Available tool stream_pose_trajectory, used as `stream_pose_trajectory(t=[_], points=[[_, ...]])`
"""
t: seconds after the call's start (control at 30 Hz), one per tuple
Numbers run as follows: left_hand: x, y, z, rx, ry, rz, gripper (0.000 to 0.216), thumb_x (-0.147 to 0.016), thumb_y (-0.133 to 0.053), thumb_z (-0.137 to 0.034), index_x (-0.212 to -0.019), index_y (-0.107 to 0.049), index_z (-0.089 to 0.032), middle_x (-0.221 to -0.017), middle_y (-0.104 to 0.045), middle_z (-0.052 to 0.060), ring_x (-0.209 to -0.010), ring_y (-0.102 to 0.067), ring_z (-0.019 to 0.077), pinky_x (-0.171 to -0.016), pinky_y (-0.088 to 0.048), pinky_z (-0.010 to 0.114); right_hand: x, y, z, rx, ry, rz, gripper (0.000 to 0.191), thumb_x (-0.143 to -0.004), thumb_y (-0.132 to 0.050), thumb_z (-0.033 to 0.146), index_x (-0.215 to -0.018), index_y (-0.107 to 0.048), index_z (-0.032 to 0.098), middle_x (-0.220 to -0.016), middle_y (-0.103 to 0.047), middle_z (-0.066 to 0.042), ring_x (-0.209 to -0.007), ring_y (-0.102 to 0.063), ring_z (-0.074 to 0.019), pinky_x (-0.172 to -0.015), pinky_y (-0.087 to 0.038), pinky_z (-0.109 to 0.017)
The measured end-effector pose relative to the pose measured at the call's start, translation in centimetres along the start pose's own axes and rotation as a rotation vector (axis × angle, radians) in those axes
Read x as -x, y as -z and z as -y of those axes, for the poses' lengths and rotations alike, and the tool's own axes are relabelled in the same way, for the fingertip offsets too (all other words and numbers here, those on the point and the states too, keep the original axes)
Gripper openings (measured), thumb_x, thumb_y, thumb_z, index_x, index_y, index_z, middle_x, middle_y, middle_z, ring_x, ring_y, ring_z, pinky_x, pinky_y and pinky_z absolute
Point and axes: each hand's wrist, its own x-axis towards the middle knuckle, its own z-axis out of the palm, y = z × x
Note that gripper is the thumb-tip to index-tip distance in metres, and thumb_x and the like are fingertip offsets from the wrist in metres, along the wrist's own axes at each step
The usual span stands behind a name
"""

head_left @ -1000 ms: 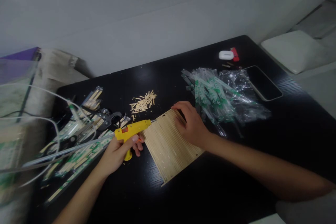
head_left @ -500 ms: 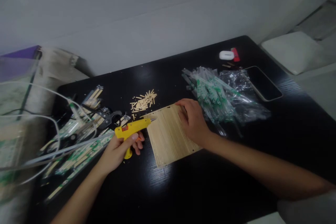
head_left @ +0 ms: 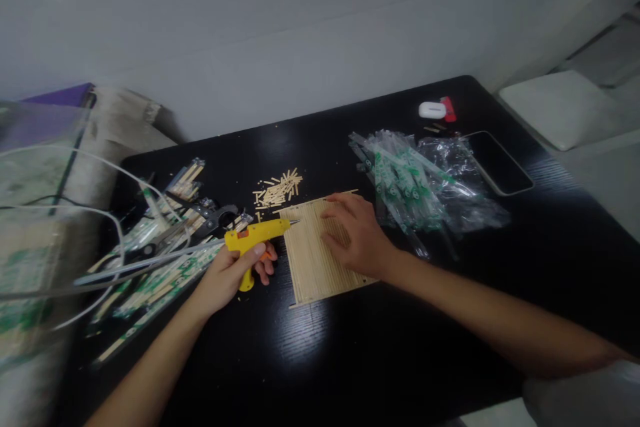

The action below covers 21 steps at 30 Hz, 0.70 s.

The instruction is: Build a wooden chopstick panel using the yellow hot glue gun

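My left hand (head_left: pixel 225 280) is wrapped round the handle of a yellow hot glue gun (head_left: pixel 257 233), its metal nozzle pointing right over the upper left part of a panel of thin wooden sticks (head_left: pixel 310 260). The sticks lie side by side, with crosspieces along the top and bottom edges. My right hand (head_left: pixel 363 237) is on the panel's right side, fingers apart and curved over the sticks; whether all the fingertips touch is unclear. Beyond the panel lies a heap of short cut stick pieces (head_left: pixel 283 187).
Wrapped chopsticks (head_left: pixel 165 287) and dark-handled cutters (head_left: pixel 220 217) lie at left, crossed by cables (head_left: pixel 113 217). Empty clear-and-green wrappers (head_left: pixel 410 180) lie at right, beside a phone (head_left: pixel 500 163). A white earbud case (head_left: pixel 433 110) and a red item (head_left: pixel 449 109) sit farther back.
My right hand has moved left from the panel's right edge onto its sticks, its fingers more spread. The panel has turned slightly. The glue gun stays in my left hand.
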Motion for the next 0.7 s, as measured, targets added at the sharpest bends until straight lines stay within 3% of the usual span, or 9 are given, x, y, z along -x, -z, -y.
stream_pose_trajectory(t=[0.3,0.7], points=[[0.02,0.34,0.45,0.013,0.008,0.011,0.043,-0.094,-0.063,-0.055,-0.091,-0.073,-0.013,-0.074,-0.072,0.005,-0.058,-0.068,0.0157,-0.055,-0.052,0.025,-0.21,0.04,-0.22,0.033,0.024,0.071,0.028,-0.089,-0.067,0.031,-0.116,-0.064,0.023,-0.138,-0.061,-0.013,-0.134,-0.053,-0.032,-0.112,-0.041,-0.055],[0.19,0.4,0.46,0.039,0.017,0.025,0.041,-0.095,-0.063,-0.053,-0.091,-0.073,-0.014,-0.074,-0.072,0.005,-0.058,-0.069,0.0158,-0.056,-0.053,0.025,-0.07,-0.13,-0.4,0.023,0.037,0.051,0.026,-0.092,-0.066,0.031,-0.116,-0.064,0.022,-0.138,-0.062,-0.013,-0.135,-0.053,-0.0315,-0.111,-0.044,-0.056]])
